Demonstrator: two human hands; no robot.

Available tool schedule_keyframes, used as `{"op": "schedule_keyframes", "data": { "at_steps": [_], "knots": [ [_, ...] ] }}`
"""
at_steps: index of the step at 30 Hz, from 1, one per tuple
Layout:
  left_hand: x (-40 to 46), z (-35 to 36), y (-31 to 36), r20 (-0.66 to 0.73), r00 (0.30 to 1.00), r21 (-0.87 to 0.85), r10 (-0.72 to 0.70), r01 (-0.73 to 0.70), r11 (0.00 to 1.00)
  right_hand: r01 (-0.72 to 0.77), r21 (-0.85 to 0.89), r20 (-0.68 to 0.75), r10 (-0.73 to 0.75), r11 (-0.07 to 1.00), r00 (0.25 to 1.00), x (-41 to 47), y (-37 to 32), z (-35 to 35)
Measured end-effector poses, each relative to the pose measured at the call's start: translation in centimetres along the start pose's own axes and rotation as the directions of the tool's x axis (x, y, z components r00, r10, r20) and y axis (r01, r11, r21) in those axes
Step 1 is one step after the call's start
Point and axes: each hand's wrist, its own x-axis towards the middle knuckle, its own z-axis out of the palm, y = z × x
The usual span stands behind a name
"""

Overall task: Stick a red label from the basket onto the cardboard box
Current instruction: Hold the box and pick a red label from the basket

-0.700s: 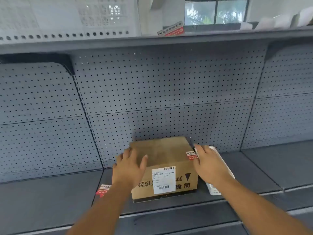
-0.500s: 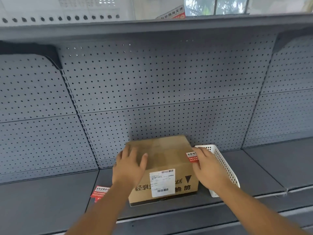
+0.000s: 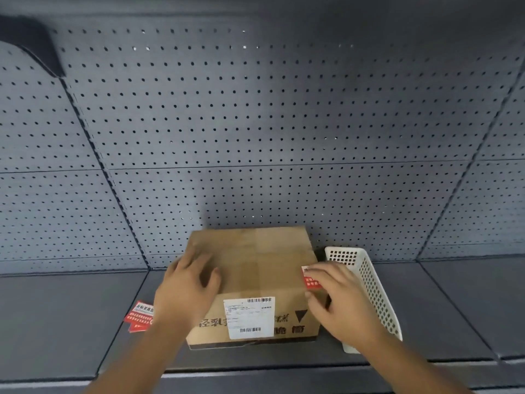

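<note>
- The left hand lies flat, its grip released, on the brown cardboard box.
- The right hand presses the small red label on the box's right edge, fingers spread, grasping nothing.
- The white plastic basket stands just beside.

Left hand bare, right hand bare, both forearms unsleeved, no gloves

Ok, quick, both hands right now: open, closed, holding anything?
Left hand: open, flat on the cardboard box, holding nothing.
Right hand: open, fingers pressing the red label at the box's right edge.
</note>
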Motion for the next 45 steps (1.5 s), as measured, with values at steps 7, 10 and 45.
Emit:
{"op": "schedule_keyframes", "data": {
  "at_steps": [7,10,45],
  "knots": [
    [-0.2,0.6,-0.3,-0.089,0.995,-0.030,0.042,-0.044,0.999,0.120,0.031,-0.046,-0.118,0.992,0.992,0.5,1.2,-0.5],
    [-0.2,0.7,-0.4,-0.087,0.995,-0.043,0.038,-0.042,0.998,0.160,0.032,-0.057,-0.158,0.987,0.986,0.8,1.2,-0.8],
    [0.1,1.1,-1.1,-0.039,0.997,-0.034,0.068,-0.070,0.997,-0.410,0.498,-0.163,0.548,0.764,0.821,0.8,-1.6,-2.8]
  ]
}}
